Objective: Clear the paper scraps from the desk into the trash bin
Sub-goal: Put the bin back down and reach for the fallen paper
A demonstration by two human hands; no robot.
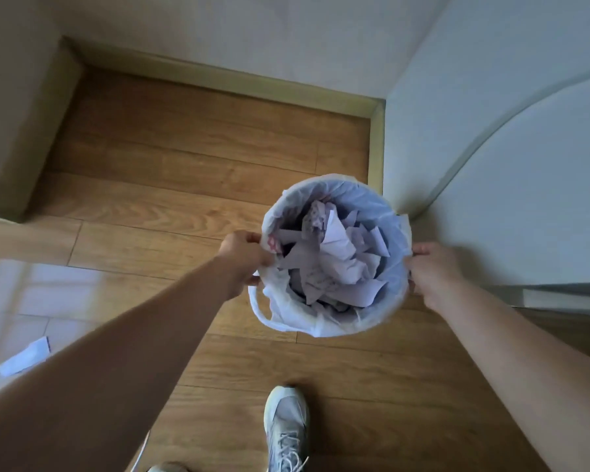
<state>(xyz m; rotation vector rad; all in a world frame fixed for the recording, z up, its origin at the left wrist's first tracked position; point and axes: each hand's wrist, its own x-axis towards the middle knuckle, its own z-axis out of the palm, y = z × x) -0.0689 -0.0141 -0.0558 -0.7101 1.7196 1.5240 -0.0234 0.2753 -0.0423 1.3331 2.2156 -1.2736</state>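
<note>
A round trash bin lined with a white plastic bag sits over the wooden floor, seen from above. It is filled with crumpled white paper scraps. My left hand grips the bin's left rim and bag. On the opposite side, my right hand grips the right rim. A bag handle loop hangs off the lower left edge. One loose paper scrap lies on the floor at the far left.
A white wall and a white curved panel stand right of the bin. A wooden baseboard runs along the back wall. A wall corner juts at the left. My shoe stands on the floor below the bin.
</note>
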